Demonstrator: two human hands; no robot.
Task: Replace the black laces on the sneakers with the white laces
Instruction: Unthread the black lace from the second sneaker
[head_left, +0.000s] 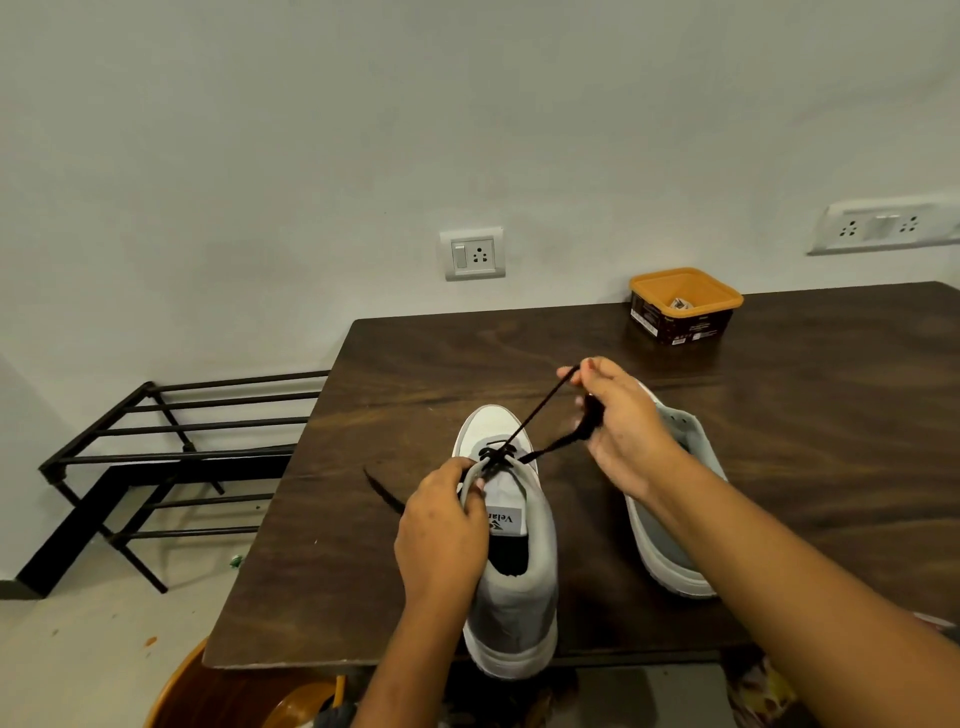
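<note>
A grey and white sneaker (511, 587) stands near the front edge of the dark wooden table (810, 415), toe pointing away. A black lace (524, 423) still runs through its lowest eyelets. My left hand (441, 530) grips the sneaker's left eyelet flap beside the tongue. My right hand (618, 426) is raised above and to the right, pinching the black lace taut, with a bunch of it gathered in the palm. One loose black lace end (382, 488) lies on the table at the left. The second sneaker (675, 525) lies behind my right forearm, without a lace in view.
An orange-rimmed tub (685, 304) with something pale inside stands at the table's back edge. A black metal rack (171, 457) stands on the floor to the left. Wall sockets (472, 253) sit above the table. A wooden chair seat (223, 696) shows below the table's front edge.
</note>
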